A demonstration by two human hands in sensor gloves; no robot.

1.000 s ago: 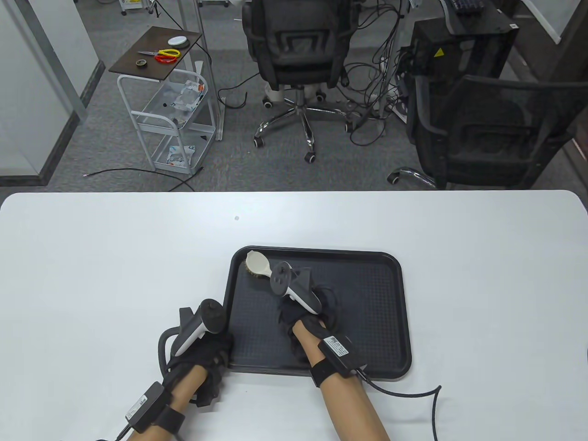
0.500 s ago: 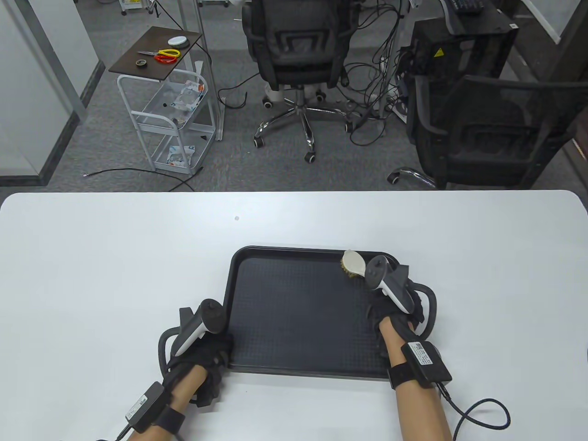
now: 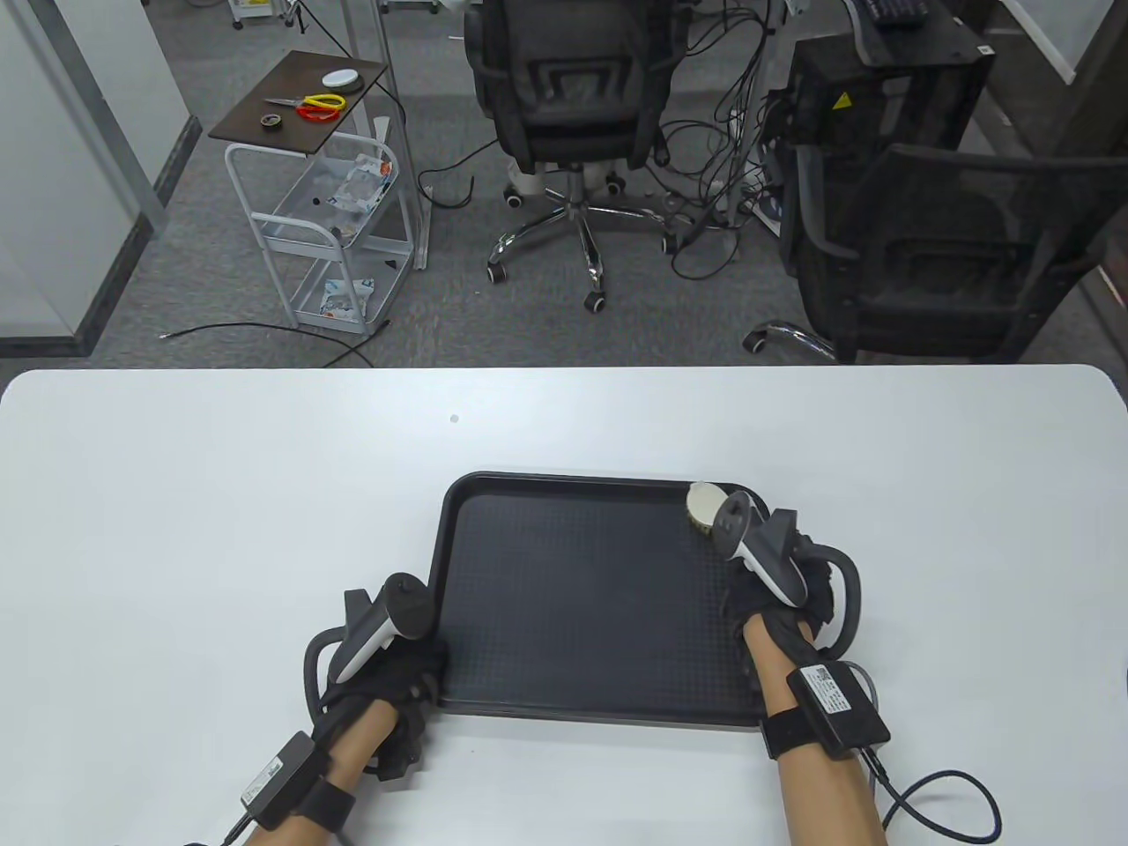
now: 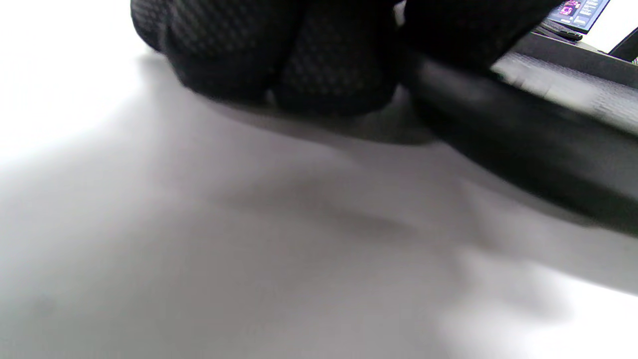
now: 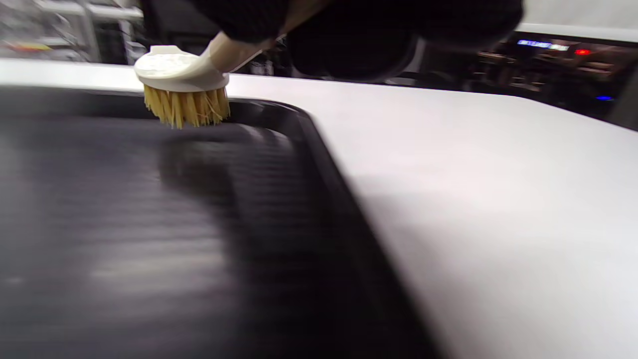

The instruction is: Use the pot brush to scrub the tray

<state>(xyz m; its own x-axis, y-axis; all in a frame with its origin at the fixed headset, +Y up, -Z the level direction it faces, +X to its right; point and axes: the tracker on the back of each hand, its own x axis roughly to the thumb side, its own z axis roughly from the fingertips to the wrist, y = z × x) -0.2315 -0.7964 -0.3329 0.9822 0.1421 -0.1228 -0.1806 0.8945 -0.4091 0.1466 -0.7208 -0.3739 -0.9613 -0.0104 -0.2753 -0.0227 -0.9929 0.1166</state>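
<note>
Your left hand (image 3: 388, 670), in its black mesh sensor glove, sits nearest you at the near-left corner of the black rectangular plastic tray (image 3: 608, 705). In the left wrist view its fingers (image 4: 279, 55) are curled down against the white table (image 3: 220, 493), and a further gloved part of the hand lies over the tray's raised rim (image 4: 523, 149). The grip holds that corner; how the thumb lies cannot be told from either view.

Your right hand (image 3: 793, 590) is over the tray's right edge, further from you than the left hand. Its fingers are closed around the handle of the cream-coloured plastic pot brush with tan bristles (image 3: 702, 508); in the right wrist view the handle runs up into the gloved fist (image 5: 299, 20).

The brush head (image 5: 182, 82) is in the far-right corner of the tray, bristles pointing down at the textured tray floor, just inside the rim. The view is motion-blurred, so whether the bristle tips touch the floor cannot be told.

The tray lies flat on the table, closer to the near edge than the far edge.

Beyond the table stand two black office chairs (image 3: 573, 97) and a white wire trolley (image 3: 335, 220) with a dark brown top.
</note>
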